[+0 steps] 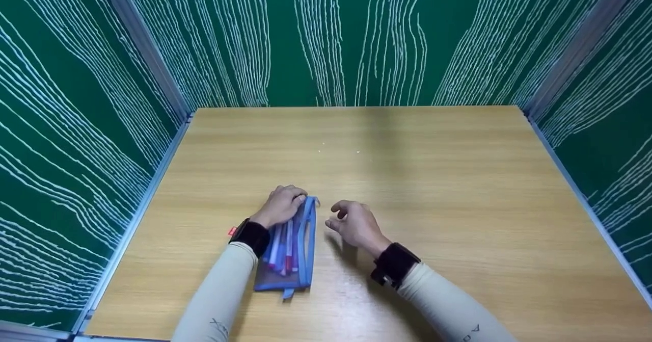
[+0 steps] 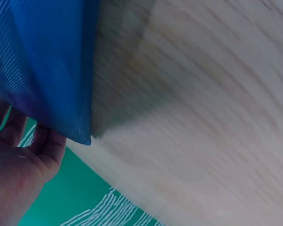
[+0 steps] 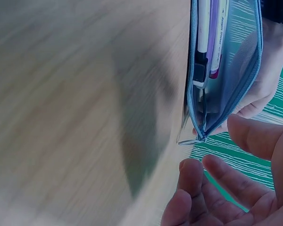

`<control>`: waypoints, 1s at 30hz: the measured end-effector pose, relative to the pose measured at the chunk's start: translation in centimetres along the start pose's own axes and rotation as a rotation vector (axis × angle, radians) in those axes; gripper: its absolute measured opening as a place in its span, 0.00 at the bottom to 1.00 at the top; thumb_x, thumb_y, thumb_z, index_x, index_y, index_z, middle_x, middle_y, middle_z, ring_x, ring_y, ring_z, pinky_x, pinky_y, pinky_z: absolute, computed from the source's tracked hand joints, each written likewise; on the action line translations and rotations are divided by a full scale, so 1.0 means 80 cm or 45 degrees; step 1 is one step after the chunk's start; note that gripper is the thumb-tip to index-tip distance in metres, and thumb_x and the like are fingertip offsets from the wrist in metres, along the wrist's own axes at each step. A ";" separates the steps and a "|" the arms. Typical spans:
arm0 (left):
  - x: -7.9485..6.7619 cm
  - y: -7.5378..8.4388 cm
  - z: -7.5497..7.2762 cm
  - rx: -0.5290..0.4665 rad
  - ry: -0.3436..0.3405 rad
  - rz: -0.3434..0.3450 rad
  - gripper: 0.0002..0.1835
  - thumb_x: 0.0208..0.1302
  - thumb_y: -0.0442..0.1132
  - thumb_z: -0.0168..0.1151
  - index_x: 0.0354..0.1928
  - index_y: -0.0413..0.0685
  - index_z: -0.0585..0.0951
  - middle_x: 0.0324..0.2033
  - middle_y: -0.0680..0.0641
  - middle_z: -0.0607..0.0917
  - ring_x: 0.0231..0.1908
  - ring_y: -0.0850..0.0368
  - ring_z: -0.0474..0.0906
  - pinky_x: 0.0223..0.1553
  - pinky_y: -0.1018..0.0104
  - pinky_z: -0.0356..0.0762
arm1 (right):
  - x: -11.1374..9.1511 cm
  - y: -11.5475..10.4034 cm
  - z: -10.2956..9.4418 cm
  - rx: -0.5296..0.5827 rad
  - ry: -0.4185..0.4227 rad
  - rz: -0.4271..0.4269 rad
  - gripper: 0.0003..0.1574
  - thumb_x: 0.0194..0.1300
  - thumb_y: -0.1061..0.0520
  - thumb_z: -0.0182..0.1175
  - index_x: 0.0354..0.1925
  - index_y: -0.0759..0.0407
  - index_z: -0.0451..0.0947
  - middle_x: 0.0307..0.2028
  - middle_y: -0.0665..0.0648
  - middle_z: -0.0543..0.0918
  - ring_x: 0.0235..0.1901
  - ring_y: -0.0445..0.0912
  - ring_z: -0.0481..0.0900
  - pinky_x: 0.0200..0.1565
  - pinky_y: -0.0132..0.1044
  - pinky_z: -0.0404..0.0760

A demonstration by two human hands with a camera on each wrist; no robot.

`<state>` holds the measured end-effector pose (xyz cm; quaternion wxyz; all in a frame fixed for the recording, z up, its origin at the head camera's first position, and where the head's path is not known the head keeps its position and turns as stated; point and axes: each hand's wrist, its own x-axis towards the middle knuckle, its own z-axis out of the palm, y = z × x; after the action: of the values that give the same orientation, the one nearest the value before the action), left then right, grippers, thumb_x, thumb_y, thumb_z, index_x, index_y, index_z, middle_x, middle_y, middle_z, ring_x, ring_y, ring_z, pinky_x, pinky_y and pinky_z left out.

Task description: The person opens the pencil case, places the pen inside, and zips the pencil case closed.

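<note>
A blue mesh pencil case [image 1: 303, 275] lies left of the middle near the table's front, its zip side facing right. My left hand [image 1: 281, 205] holds it at the far end; in the left wrist view the fingers [image 2: 52, 146] pinch the bottom edge of the blue fabric [image 2: 61, 70]. The zip [image 3: 246, 89] gapes in the right wrist view, and several marker pens [image 3: 218, 42] lie inside, some white, one purple. Just right of the case my right hand [image 1: 359, 225] hovers with loosely bent fingers and nothing between them, close to the zip's end.
The wooden table [image 1: 458, 179] has a few tiny white specks [image 1: 357, 152] near its middle. Green panels with white wavy lines [image 1: 351, 36] stand along the back and both sides, joined by grey metal posts [image 1: 147, 46]. A small red tag [image 1: 232, 231] shows beside the left wrist.
</note>
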<state>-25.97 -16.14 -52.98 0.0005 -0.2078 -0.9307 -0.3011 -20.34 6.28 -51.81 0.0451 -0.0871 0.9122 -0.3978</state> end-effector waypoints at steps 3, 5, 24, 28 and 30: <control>0.001 0.000 0.001 -0.026 0.015 -0.010 0.10 0.75 0.35 0.56 0.46 0.40 0.87 0.42 0.40 0.86 0.49 0.38 0.78 0.55 0.42 0.70 | 0.004 -0.002 0.002 -0.011 0.005 -0.021 0.21 0.62 0.53 0.74 0.51 0.58 0.85 0.41 0.57 0.86 0.39 0.50 0.84 0.43 0.46 0.82; 0.001 0.000 0.002 -0.043 0.030 -0.016 0.09 0.75 0.35 0.58 0.44 0.41 0.87 0.41 0.41 0.86 0.48 0.38 0.78 0.56 0.43 0.70 | 0.008 -0.003 0.005 -0.015 0.006 -0.033 0.20 0.63 0.53 0.74 0.51 0.59 0.85 0.41 0.57 0.86 0.40 0.50 0.84 0.43 0.46 0.82; 0.010 0.003 0.011 -0.070 0.041 -0.066 0.06 0.74 0.34 0.59 0.38 0.43 0.84 0.38 0.44 0.87 0.46 0.40 0.77 0.54 0.45 0.70 | 0.054 -0.015 0.033 -0.105 -0.021 -0.042 0.28 0.71 0.58 0.64 0.68 0.55 0.76 0.50 0.65 0.83 0.49 0.56 0.81 0.54 0.51 0.79; 0.009 0.003 0.010 -0.072 0.032 -0.073 0.06 0.74 0.34 0.58 0.38 0.43 0.84 0.38 0.44 0.87 0.46 0.40 0.77 0.53 0.46 0.72 | 0.058 -0.014 0.038 -0.117 -0.019 -0.044 0.22 0.70 0.57 0.65 0.61 0.54 0.82 0.51 0.65 0.82 0.54 0.57 0.79 0.55 0.52 0.78; 0.009 0.003 0.010 -0.078 0.038 -0.058 0.06 0.74 0.33 0.58 0.38 0.42 0.83 0.37 0.43 0.86 0.44 0.41 0.79 0.51 0.47 0.73 | 0.059 -0.015 0.039 -0.124 0.004 -0.039 0.17 0.68 0.55 0.68 0.55 0.54 0.85 0.49 0.63 0.83 0.53 0.56 0.79 0.55 0.51 0.78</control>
<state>-26.45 -15.21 -53.40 0.0013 -0.1819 -0.9254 -0.3326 -24.35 2.33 -53.15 0.0333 -0.1027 0.9291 -0.3537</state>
